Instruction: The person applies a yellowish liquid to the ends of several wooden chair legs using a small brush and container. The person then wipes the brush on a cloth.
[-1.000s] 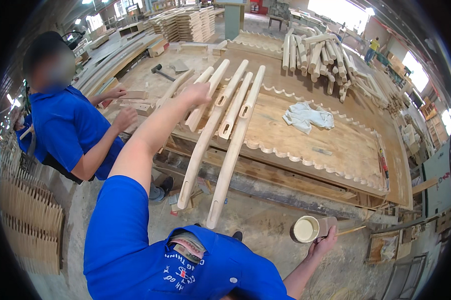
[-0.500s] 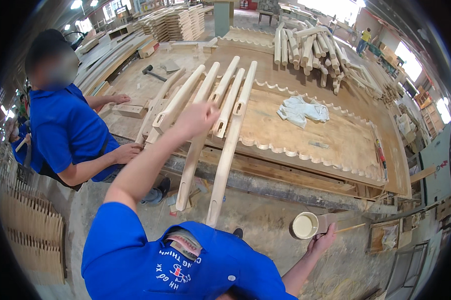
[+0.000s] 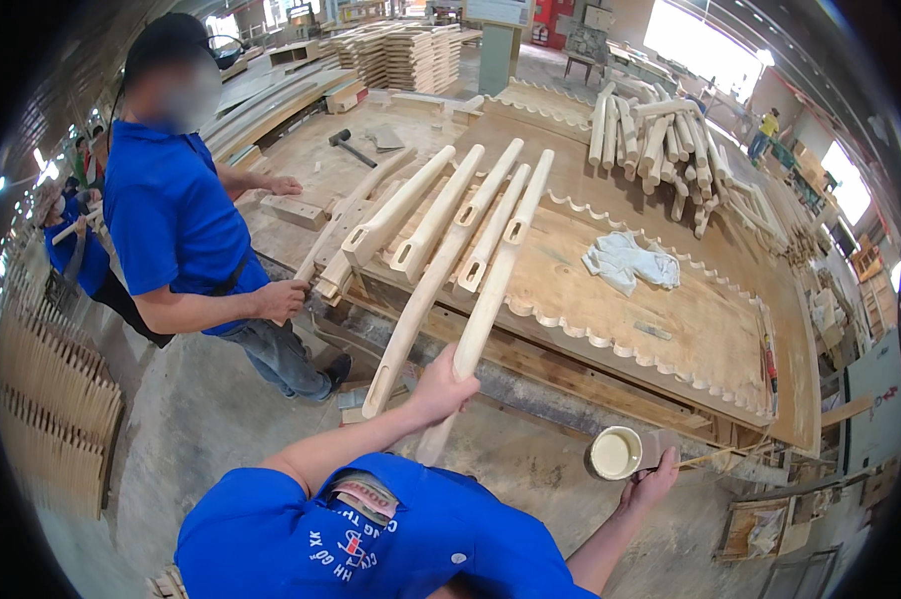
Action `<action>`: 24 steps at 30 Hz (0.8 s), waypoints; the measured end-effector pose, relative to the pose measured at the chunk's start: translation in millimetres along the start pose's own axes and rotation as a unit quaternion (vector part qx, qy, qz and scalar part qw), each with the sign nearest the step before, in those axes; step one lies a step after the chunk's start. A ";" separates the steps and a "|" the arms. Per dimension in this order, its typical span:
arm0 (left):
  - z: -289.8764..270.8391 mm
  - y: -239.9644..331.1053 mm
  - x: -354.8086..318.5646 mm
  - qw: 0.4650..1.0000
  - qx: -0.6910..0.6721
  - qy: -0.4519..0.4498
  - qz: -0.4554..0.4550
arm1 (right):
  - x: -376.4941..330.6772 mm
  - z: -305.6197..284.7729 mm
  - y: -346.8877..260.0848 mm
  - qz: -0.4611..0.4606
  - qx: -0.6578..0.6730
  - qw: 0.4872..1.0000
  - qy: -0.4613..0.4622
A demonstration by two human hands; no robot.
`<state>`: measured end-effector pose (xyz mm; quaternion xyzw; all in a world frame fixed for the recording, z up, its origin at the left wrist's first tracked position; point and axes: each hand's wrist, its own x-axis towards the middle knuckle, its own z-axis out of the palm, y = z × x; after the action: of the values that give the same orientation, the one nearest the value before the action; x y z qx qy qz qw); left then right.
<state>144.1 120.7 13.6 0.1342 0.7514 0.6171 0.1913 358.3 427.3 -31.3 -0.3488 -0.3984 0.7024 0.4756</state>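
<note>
My left hand (image 3: 444,387) is closed around the near part of a long pale wooden post (image 3: 497,290), the rightmost of several. This post has a slot in its side, and its near end reaches past the bench edge. Just left of it lies another long slotted post (image 3: 420,299), also jutting over the edge. Shorter posts with slotted ends, such as this one (image 3: 402,215), rest beside them. Out to the right, my right hand (image 3: 652,479) holds a cup (image 3: 615,453) of cream-coloured liquid, with a thin wooden stick (image 3: 705,458) by the fingers.
A co-worker in a blue shirt (image 3: 176,225) stands at the left by the bench. A hammer (image 3: 352,148) lies on the bench, with a white cloth (image 3: 630,263) on a scallop-edged board (image 3: 560,275). A post pile (image 3: 660,140) sits farther back. Stacked slats (image 3: 56,419) stand lower left.
My left hand has come down from above the posts and now grips the rightmost one near its near end. My right hand still holds the cup. The view has shifted slightly.
</note>
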 end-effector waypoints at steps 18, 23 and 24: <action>-140.9 39.9 2.5 0.997 -0.030 0.071 0.012 | -14.7 42.2 -12.9 -0.005 -0.044 0.996 -0.072; -155.6 17.8 17.1 0.997 -0.032 0.076 0.003 | -24.3 50.7 -14.1 -0.015 -0.033 0.998 -0.056; -158.6 14.0 19.5 0.997 -0.033 0.074 -0.002 | -26.6 52.2 -14.1 -0.016 -0.032 0.998 -0.053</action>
<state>54.3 -6.8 51.2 0.0805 0.7433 0.6491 0.1403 326.6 393.5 7.1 -0.3194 -0.4510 0.6993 0.4534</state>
